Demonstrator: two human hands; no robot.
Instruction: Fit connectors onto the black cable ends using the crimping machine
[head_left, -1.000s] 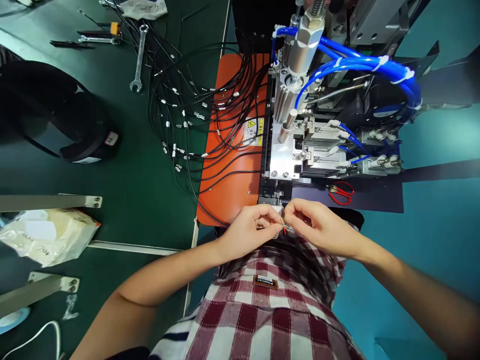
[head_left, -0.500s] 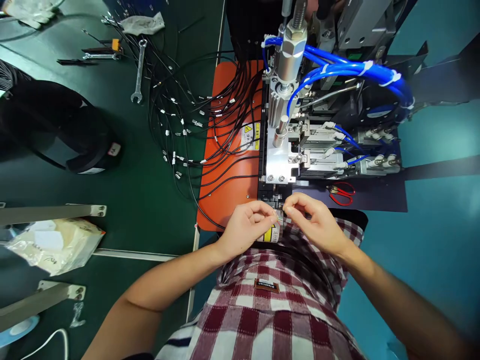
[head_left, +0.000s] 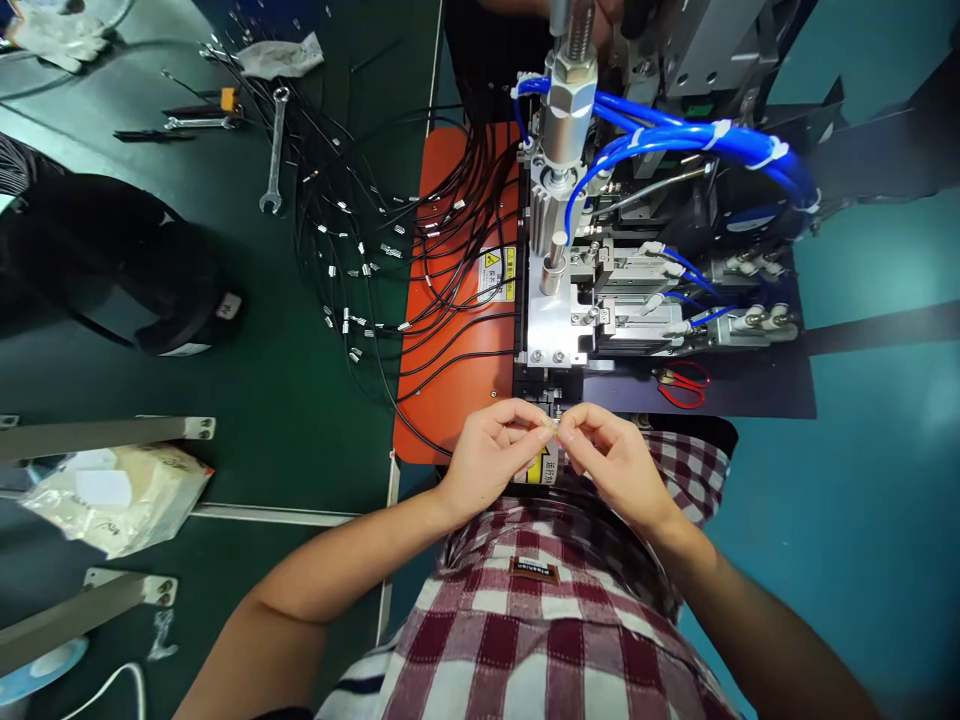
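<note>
My left hand [head_left: 491, 450] and my right hand [head_left: 607, 455] meet fingertip to fingertip just below the front of a metal machine [head_left: 559, 320]. Both are pinched on a small cable end [head_left: 553, 427] with a silvery tip held between them. A yellow warning label [head_left: 541, 466] shows under my hands. Black cables with metal connectors [head_left: 360, 270] lie in a pile to the left, running over an orange plate [head_left: 450, 390].
Blue air hoses [head_left: 675, 130] loop over the machine. Red-handled scissors [head_left: 679, 385] lie right of my hands. A wrench [head_left: 274, 150] and other tools rest on the green mat at the upper left. A plastic bag [head_left: 112, 495] sits at the left. Another person's dark sleeve [head_left: 112, 260] is at the left.
My hands have moved up toward the machine's front and closed together; the thin coloured wires seen one second ago no longer show. The view has shifted slightly.
</note>
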